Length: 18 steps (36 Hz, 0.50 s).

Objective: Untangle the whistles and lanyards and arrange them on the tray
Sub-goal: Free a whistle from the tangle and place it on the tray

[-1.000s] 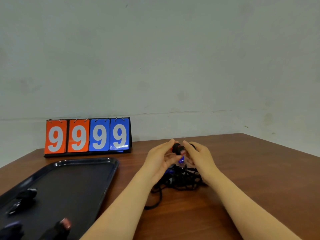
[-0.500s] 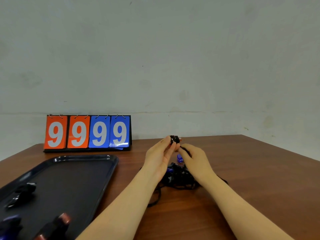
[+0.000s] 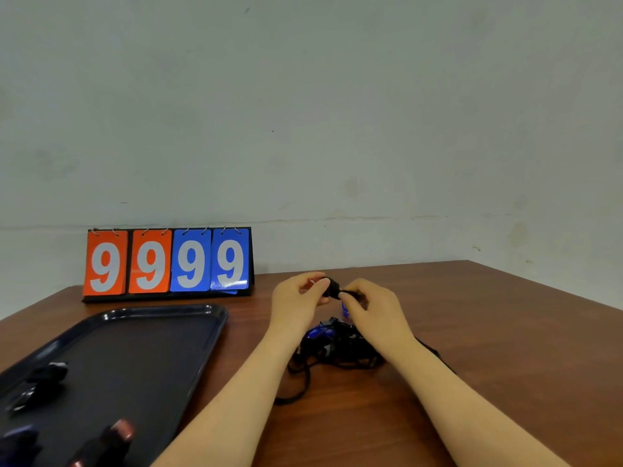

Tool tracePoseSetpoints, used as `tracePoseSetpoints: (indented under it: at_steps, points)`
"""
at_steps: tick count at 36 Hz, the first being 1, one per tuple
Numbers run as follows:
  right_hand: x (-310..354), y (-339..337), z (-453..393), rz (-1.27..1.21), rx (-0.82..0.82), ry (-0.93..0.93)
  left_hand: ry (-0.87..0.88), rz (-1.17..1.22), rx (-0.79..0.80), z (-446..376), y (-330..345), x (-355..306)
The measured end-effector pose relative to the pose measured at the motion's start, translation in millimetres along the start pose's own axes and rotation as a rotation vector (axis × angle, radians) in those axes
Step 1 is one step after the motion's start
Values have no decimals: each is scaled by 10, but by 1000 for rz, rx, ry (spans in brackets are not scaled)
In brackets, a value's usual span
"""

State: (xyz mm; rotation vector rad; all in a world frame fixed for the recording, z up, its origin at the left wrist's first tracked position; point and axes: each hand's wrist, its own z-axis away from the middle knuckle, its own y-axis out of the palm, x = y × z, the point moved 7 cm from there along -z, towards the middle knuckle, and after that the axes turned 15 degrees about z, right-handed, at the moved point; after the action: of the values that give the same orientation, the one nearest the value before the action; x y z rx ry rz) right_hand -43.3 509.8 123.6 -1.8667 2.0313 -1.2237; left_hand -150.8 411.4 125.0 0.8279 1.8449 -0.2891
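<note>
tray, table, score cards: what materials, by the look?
Dark navy rectangular tray: probably moulded plastic; glossy highlights along its rounded raised rim, though coated metal isn't ruled out.
Reddish-brown table: wood or wood-look laminate; streaked grain, soft sheen.
Orange and blue flip score cards: likely thin plastic sheets; faint glare, hung on small wire rings.

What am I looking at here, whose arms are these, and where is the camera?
No machine here: a person wears a camera on the head, looking down at their own bare arms. The left hand and right hand together pinch a small black whistle raised above a tangled pile of lanyards and whistles on the brown wooden table. To the left lies a dark tray with a few sorted whistles already on it. Behind it stands a flip scoreboard showing 9999.
</note>
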Motion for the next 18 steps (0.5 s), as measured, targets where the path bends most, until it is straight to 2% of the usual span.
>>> tracePoseSetpoints:
  at_steps: [4, 8, 14, 18]
  points:
    - [-57, -17, -5, -102, -3, 94, 6, -105, 23, 2, -3, 6]
    - [-141, -35, -7, -197, 0, 198, -63, -75, 105, 20, 52, 25]
    - [-238, 8, -17, -490, 91, 381, -210, 323, 176, 80, 175, 18]
    - [-157, 65, 11, -785, 157, 355, -311, 564, 235, 177, 318, -28]
